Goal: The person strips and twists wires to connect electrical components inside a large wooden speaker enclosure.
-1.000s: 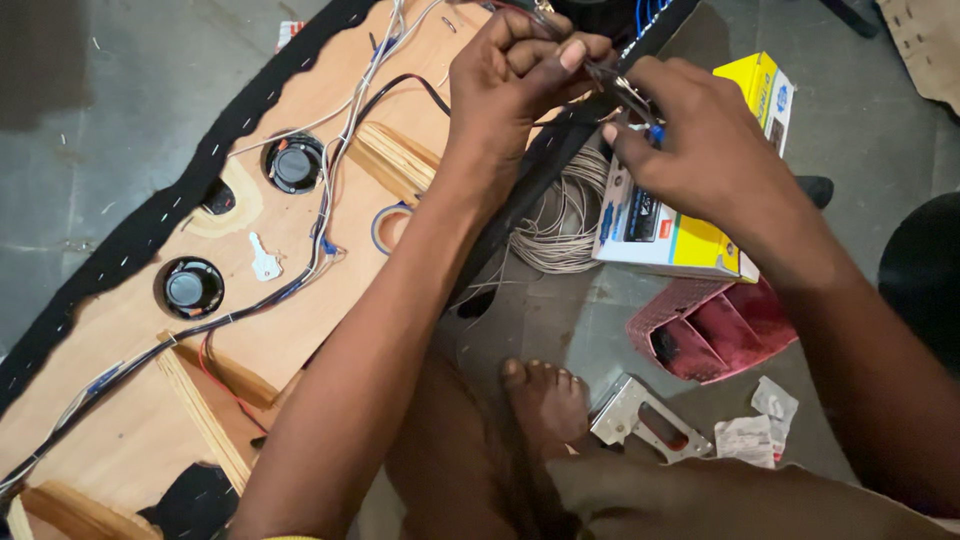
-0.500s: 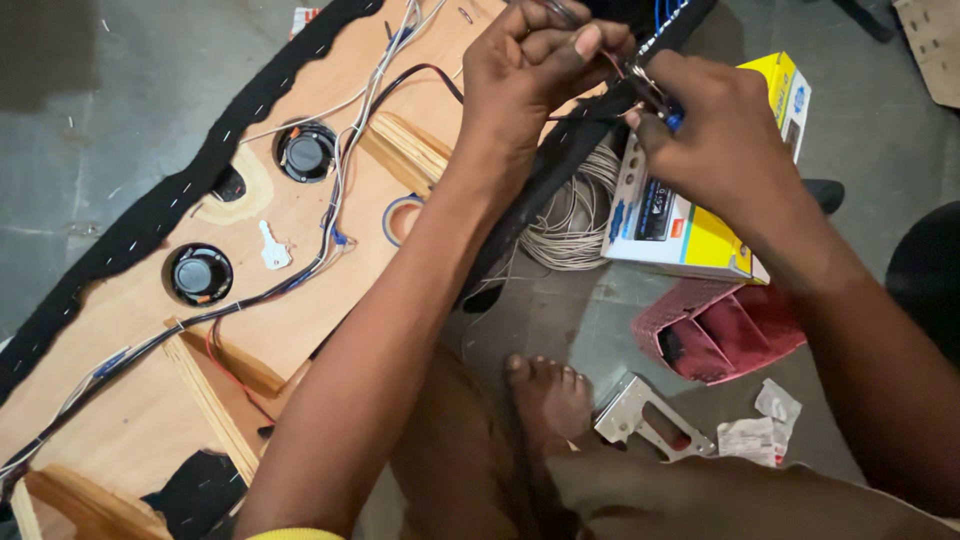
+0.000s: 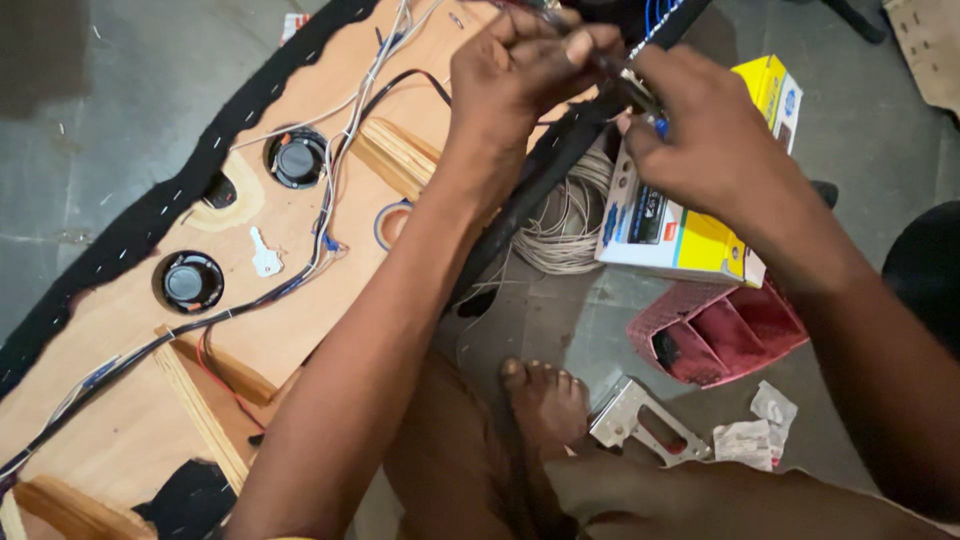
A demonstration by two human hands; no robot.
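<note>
Little free room at the top edge of the plywood panel (image 3: 300, 330), hemmed by black trim (image 3: 150, 215) and wire bundles (image 3: 330, 200). Left hand (image 3: 520, 75) pinched shut on thin wires (image 3: 545, 15), right hand (image 3: 700, 140) clenched round a small tool (image 3: 630, 90) touching them. Just beneath, a yellow-and-white box (image 3: 690, 225); beside it a red tray (image 3: 720, 335) and a white wire coil (image 3: 560, 225).
</note>
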